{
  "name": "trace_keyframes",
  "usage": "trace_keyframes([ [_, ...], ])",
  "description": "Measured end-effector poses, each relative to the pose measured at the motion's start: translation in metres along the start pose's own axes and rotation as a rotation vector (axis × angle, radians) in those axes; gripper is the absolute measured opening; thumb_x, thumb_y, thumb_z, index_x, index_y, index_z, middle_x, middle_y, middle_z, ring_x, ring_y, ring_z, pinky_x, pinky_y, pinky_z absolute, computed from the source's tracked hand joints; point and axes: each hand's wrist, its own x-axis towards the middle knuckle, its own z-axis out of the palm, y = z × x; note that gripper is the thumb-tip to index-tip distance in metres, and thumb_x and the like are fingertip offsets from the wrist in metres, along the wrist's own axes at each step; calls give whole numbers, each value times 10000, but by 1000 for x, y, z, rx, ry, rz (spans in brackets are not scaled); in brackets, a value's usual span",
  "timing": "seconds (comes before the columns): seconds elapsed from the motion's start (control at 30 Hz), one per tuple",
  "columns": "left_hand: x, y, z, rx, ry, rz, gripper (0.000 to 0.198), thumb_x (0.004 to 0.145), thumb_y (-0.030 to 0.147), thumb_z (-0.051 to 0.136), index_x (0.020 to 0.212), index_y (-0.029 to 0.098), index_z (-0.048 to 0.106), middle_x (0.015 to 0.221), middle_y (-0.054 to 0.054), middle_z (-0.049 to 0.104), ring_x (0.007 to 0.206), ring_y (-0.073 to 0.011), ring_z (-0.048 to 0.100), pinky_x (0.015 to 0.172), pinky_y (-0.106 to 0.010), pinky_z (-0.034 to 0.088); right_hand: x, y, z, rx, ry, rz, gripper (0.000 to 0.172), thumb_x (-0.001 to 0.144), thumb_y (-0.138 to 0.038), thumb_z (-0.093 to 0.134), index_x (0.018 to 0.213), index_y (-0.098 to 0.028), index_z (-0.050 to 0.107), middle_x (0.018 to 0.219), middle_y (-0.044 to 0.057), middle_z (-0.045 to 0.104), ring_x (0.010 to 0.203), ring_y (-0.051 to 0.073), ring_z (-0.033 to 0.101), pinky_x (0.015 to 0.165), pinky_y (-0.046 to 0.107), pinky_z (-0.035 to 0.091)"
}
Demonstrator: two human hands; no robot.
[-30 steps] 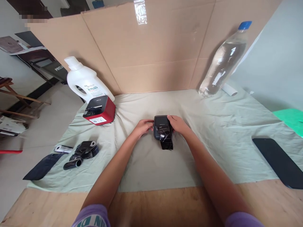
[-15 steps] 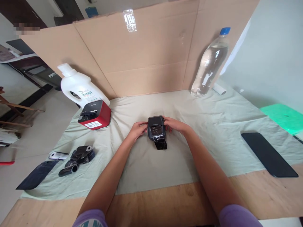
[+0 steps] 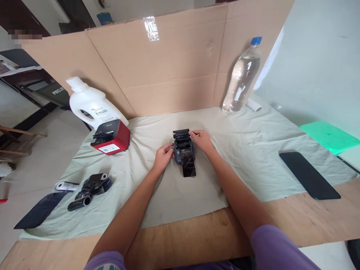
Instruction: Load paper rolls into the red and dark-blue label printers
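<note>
A small dark portable label printer [image 3: 177,156] sits on the cloth in the middle of the head view, its lid [image 3: 181,134] swung up and back. From its front hangs a shiny black film strip [image 3: 189,167], lying over onto the cloth. My left hand [image 3: 163,156] is closed against the printer's left side, the fingertips partly hidden. At the right end of the raised lid, my right hand [image 3: 201,140] pinches its edge between thumb and fingers. The inside of the printer shows as a dark hollow; what lies in it I cannot make out.
Left stand a red and black box-shaped device [image 3: 120,138] and a white detergent bottle [image 3: 90,103]. Black film rolls [image 3: 94,187] lie nearer me. A water bottle [image 3: 243,80] leans by the cardboard screen [image 3: 174,63]. A dark phone [image 3: 309,175] lies right, near a green stool [image 3: 329,137].
The printer's lid has gone from shut to standing open, lifted by my right hand, which moved up and back. My left hand has stayed at the printer's side. The view has shifted slightly.
</note>
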Motion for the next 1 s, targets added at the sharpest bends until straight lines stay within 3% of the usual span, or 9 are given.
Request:
trace_keyframes([
  [0.1, -1, 1, 0, 6, 4, 15, 414, 827, 242, 549, 1197, 126, 693, 564, 29, 618, 556, -126, 563, 630, -241, 476, 2, -4, 10, -56, 91, 31, 453, 908, -506, 500, 788, -154, 757, 669, 24, 664, 661, 165, 569, 660, 262, 407],
  [0.23, -1, 1, 1, 15, 11, 16, 423, 825, 236, 544, 1205, 123, 690, 570, 30, 620, 557, -127, 566, 631, -242, 481, -1, -4, 16, -120, 130, 44, 483, 924, -522, 468, 720, -170, 727, 604, 15, 600, 617, 157, 517, 611, 265, 365],
  [0.33, -1, 0, 2, 11, 17, 4, 434, 823, 227, 543, 1217, 116, 684, 582, 27, 626, 561, -127, 570, 632, -242, 485, -2, -4, 16, -140, 92, 49, 427, 925, -483, 479, 805, -170, 744, 691, 31, 650, 681, 172, 558, 681, 275, 401],
  [0.43, 0, -1, 2, -5, 17, 8, 437, 824, 212, 539, 1224, 105, 676, 583, 27, 630, 557, -123, 569, 626, -238, 486, -3, -11, 13, -151, 176, 0, 368, 912, -433, 509, 1039, -166, 728, 901, 62, 694, 813, 175, 597, 801, 281, 436],
  [0.5, 0, -2, 2, -10, 18, 22, 428, 823, 200, 537, 1216, 102, 679, 579, 28, 631, 551, -121, 571, 621, -236, 486, -4, -21, 9, -211, 193, -50, 343, 913, -414, 514, 1037, -174, 725, 938, 64, 681, 844, 170, 596, 832, 279, 443],
  [0.6, 2, -6, 2, 7, 25, 53, 398, 821, 192, 551, 1182, 114, 697, 566, 30, 633, 547, -127, 583, 619, -240, 495, -7, -37, 3, -359, -33, -65, 242, 874, -356, 588, 937, -201, 763, 1017, 71, 662, 851, 168, 606, 835, 280, 451],
  [0.7, 4, -8, 2, 26, 36, 77, 380, 823, 178, 554, 1165, 120, 708, 553, 31, 631, 547, -133, 591, 631, -248, 507, -10, -49, 2, -509, -249, 77, 299, 789, -323, 698, 1068, -236, 763, 1241, 108, 589, 905, 190, 633, 876, 311, 461],
  [0.8, 4, -8, 2, 28, 42, 88, 379, 831, 157, 537, 1165, 111, 709, 552, 26, 633, 545, -132, 588, 633, -251, 510, -9, -53, 5, -566, -317, 176, 434, 745, -329, 746, 1173, -257, 728, 1330, 134, 525, 954, 219, 640, 916, 351, 468],
  [1.0, 1, -3, 2, 36, 37, 89, 352, 845, 155, 543, 1154, 108, 706, 554, 27, 627, 549, -124, 578, 635, -248, 499, -3, -51, 13, -547, -347, 180, 373, 740, -268, 758, 1110, -222, 756, 1336, 159, 511, 994, 251, 624, 916, 366, 489],
])
